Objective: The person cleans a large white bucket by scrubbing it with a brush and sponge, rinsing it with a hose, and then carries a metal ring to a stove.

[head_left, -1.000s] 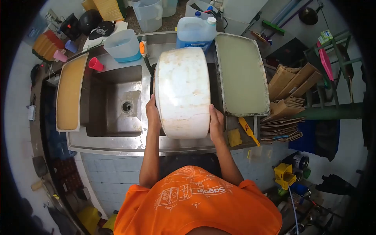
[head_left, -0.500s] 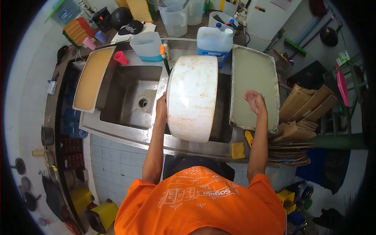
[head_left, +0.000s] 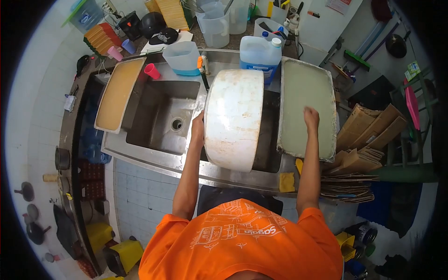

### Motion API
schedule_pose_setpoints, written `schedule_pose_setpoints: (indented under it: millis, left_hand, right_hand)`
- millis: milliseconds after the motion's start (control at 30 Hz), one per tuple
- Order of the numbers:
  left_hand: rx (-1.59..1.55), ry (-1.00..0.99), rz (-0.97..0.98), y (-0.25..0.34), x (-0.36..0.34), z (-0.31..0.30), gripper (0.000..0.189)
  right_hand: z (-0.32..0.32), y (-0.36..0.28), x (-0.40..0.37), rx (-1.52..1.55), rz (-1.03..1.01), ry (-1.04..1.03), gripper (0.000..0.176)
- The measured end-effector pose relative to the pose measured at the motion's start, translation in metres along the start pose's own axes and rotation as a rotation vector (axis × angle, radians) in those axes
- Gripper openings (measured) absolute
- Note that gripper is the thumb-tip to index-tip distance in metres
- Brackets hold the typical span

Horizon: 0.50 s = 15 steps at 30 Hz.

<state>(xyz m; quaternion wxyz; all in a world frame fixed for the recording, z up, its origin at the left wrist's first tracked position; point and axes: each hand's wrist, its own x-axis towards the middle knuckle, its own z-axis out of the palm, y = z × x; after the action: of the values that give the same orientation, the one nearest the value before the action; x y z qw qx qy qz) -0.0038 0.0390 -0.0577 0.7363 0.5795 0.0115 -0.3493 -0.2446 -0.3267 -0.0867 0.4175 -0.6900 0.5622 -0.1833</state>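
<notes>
A large white round tub with brownish stains stands tilted on its side over the right sink basin. My left hand grips the tub's left edge, its fingers partly hidden behind the rim. My right hand is closed above the greenish-grey tray to the right of the tub; whether anything is inside it is too small to tell. The steel left basin lies beside the tub, with a black and orange faucet behind.
A tan tray rests at the left. Behind the basins are a pink cup, a container of blue liquid and a blue-liquid jug. A yellow sponge lies at the front edge, with cardboard at the right.
My right hand has closed from a looser, more open pose, staying above the greenish-grey tray. My left hand keeps hold of the tub. The whole view has shifted slightly.
</notes>
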Motion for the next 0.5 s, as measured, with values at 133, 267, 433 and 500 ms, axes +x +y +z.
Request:
schedule_pose_setpoints:
  millis: [133,267,433,500]
  left_hand:
    - [-0.018,-0.017,-0.023,0.009,-0.008,0.007,0.045]
    - [-0.031,-0.034,-0.009,-0.003,0.006,-0.003,0.050]
    - [-0.017,-0.081,0.019,-0.005,0.010,-0.011,0.056]
    - [0.024,-0.124,0.082,-0.007,0.013,-0.016,0.063]
  right_hand:
    - [0.001,0.078,0.041,0.090,0.356,-0.148,0.033]
    - [0.017,-0.026,0.007,1.012,0.065,-0.663,0.035]
    - [-0.001,-0.168,-0.056,0.910,-0.173,-0.849,0.037]
    - [-0.001,-0.144,-0.047,0.755,-0.202,-0.650,0.037]
